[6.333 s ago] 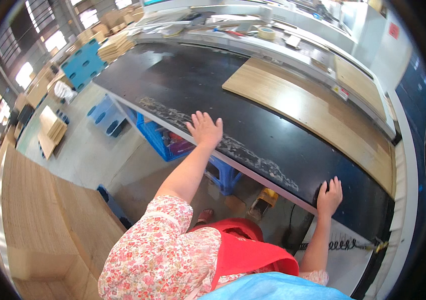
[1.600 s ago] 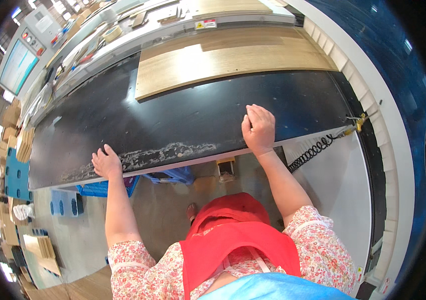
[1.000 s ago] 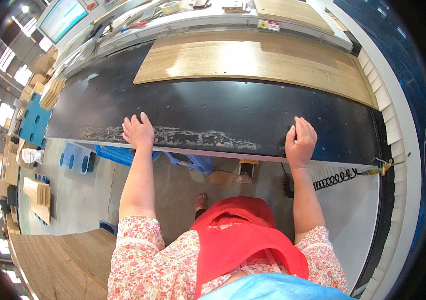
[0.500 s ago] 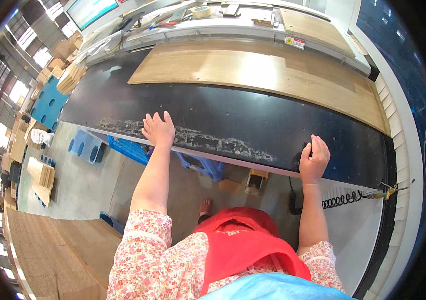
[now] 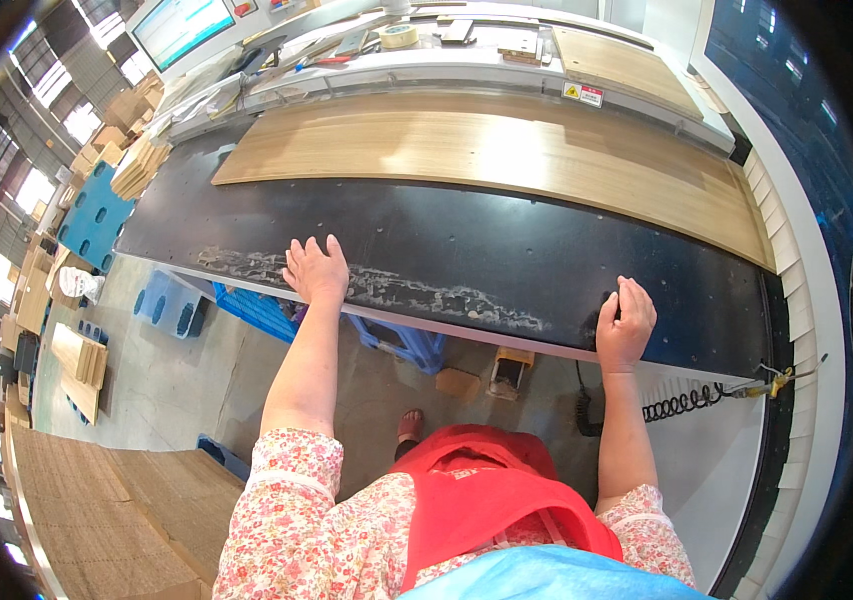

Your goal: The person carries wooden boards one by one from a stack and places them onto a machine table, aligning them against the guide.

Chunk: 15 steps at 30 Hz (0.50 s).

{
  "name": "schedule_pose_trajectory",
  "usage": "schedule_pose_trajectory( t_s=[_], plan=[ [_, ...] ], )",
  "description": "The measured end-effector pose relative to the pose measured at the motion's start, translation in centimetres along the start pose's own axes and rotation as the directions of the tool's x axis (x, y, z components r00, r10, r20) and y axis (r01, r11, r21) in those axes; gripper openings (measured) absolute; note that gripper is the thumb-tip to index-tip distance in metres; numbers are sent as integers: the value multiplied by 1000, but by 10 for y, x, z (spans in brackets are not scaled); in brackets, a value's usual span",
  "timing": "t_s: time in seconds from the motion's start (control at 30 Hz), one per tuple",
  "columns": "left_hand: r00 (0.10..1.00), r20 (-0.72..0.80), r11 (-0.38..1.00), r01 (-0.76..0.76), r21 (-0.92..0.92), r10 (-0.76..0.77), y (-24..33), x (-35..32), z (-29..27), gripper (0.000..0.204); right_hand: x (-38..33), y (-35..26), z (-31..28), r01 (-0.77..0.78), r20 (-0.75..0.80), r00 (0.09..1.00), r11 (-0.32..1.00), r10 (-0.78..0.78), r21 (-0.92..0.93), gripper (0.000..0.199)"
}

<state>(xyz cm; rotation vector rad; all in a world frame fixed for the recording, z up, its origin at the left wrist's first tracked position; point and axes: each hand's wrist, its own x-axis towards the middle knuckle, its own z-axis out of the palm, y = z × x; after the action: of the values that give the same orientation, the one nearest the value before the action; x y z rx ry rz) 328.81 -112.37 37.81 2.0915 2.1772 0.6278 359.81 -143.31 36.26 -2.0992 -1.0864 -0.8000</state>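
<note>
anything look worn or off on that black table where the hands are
Yes: a pale, scuffed streak runs along the black table's near edge, between the left hand and right hand, as if the coating is scraped off. Nothing else stands out.

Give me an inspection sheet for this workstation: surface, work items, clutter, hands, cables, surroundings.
Surface: black worktable, pale scuffing along its near edge.
Work items: long wooden board lying flat on the far half.
Clutter: tape roll and small items on the grey bench behind.
Hands: left hand and right hand both rest open on the near edge, holding nothing.
Cables: black coiled cord at the table's right end.
Surroundings: blue crates, stacked boards, wall screen.
</note>
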Motion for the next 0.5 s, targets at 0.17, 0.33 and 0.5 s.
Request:
schedule_pose_trajectory(
  t_s=[0.17, 0.33, 0.5],
  plan=[
    [1000, -25, 1000, -14, -13, 14, -2, 2, 2, 56, -1, -1, 1, 1, -3, 1000, 1000, -1, -10, 24],
    [996, -75, 997, -52, 64, 56, 1, 3, 6, 53, 2, -4, -7, -20, -8, 1000, 1000, 20, -13, 24],
    [998, -26, 991, -50, 127, 54, 3, 2, -3, 53, 4, -3, -2, -9, -54, 999, 1000, 9, 1, 21]
  ],
)
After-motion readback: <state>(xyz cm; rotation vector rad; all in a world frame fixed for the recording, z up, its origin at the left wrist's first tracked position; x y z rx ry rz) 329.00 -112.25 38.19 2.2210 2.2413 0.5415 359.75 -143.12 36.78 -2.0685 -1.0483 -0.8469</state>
